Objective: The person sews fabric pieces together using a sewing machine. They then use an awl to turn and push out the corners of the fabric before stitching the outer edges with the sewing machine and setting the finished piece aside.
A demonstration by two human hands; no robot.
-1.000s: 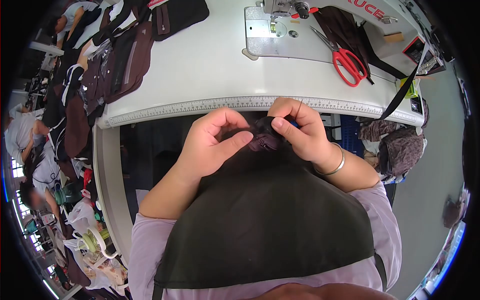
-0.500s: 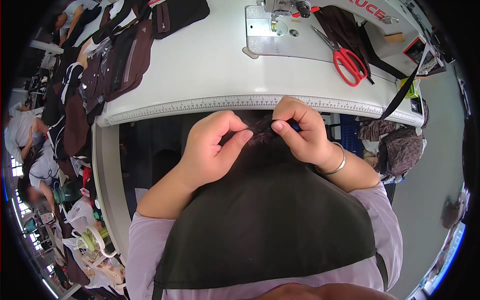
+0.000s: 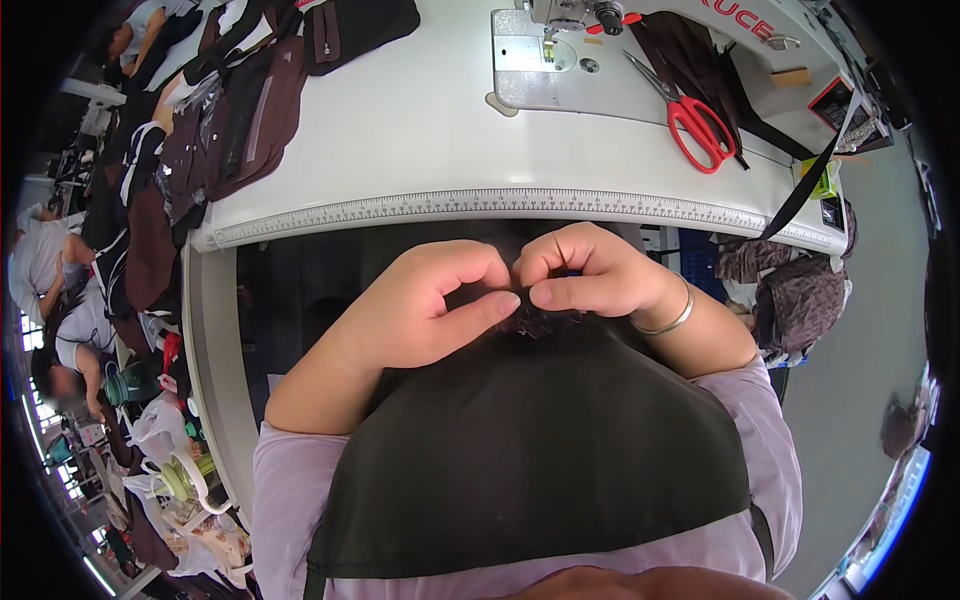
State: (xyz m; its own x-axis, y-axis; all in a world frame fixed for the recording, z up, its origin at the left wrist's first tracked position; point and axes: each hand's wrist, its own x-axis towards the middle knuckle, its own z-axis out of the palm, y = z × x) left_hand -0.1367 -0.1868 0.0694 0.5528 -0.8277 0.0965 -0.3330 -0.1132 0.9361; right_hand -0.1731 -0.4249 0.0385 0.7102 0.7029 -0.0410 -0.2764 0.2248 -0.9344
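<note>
- Left hand (image 3: pixel 425 305): grip closed on a small dark piece (image 3: pixel 538 322), thumb and forefinger pinching it.
- Right hand (image 3: pixel 595 275): grip closed on the same piece, its thumb tip just beside the left one.
- The piece sits between both hands, near the counter (image 3: pixel 420 135).
- Red-handled scissors (image 3: pixel 677 101) lie beyond.
</note>
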